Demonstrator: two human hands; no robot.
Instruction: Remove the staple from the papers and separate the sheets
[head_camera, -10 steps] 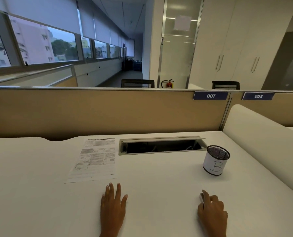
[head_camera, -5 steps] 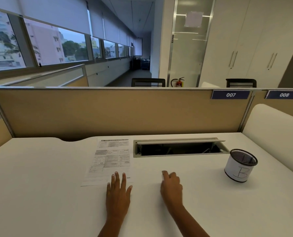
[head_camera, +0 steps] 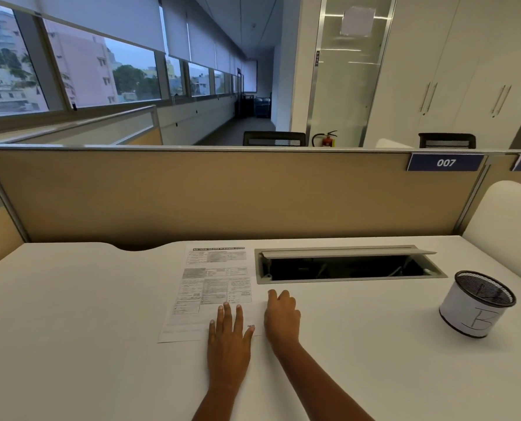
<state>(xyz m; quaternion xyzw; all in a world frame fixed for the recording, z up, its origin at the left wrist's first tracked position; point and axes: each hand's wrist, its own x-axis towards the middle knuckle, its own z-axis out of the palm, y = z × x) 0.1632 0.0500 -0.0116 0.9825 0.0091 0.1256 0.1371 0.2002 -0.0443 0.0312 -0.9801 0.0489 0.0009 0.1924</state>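
Observation:
The printed papers [head_camera: 210, 284] lie flat on the white desk [head_camera: 71, 329], just left of the cable opening. My left hand [head_camera: 230, 338] rests palm down with its fingers spread on the papers' lower right corner. My right hand [head_camera: 282, 317] lies on the desk right beside the papers' right edge, fingers loosely curled; it holds nothing that I can see. The staple itself is too small to make out.
An open cable tray slot [head_camera: 344, 265] is sunk in the desk behind my right hand. A mesh pen cup marked B [head_camera: 477, 303] stands at the right. A tan partition [head_camera: 222, 192] closes the desk's far edge; a white cushioned divider [head_camera: 505, 214] rises at right.
My right hand has swung left from beside the cup to the papers' right edge. My left hand has slid forward onto the papers' corner. The view has turned left.

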